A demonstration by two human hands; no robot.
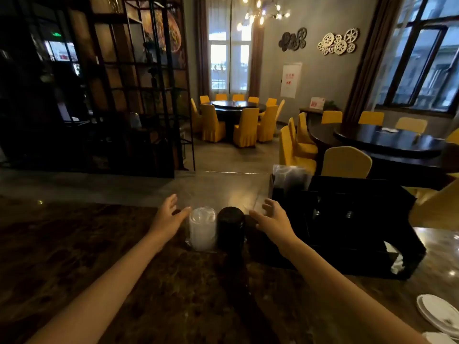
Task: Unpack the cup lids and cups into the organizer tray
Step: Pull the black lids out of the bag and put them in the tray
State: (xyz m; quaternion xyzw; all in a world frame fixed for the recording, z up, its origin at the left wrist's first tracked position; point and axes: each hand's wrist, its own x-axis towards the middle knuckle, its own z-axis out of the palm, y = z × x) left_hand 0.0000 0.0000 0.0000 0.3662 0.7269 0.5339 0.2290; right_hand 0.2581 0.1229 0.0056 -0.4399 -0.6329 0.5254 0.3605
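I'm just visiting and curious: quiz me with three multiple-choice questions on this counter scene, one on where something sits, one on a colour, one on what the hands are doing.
1. Where is the black organizer tray relative to the two lid stacks?
A. To their right
B. To their left
C. On top of them

2. What colour is the lid stack nearer the right hand?
A. Clear
B. Black
C. Yellow

3. What are the left hand and right hand doing?
A. Both gripping a stack
B. Both open, fingers spread, either side of the stacks
C. Both resting flat inside the tray

Answers: 1 A, the tray stands on the counter right of the stacks. 2 B, the black stack is on the right, the clear lid stack on the left. 3 B, neither hand curls round anything.
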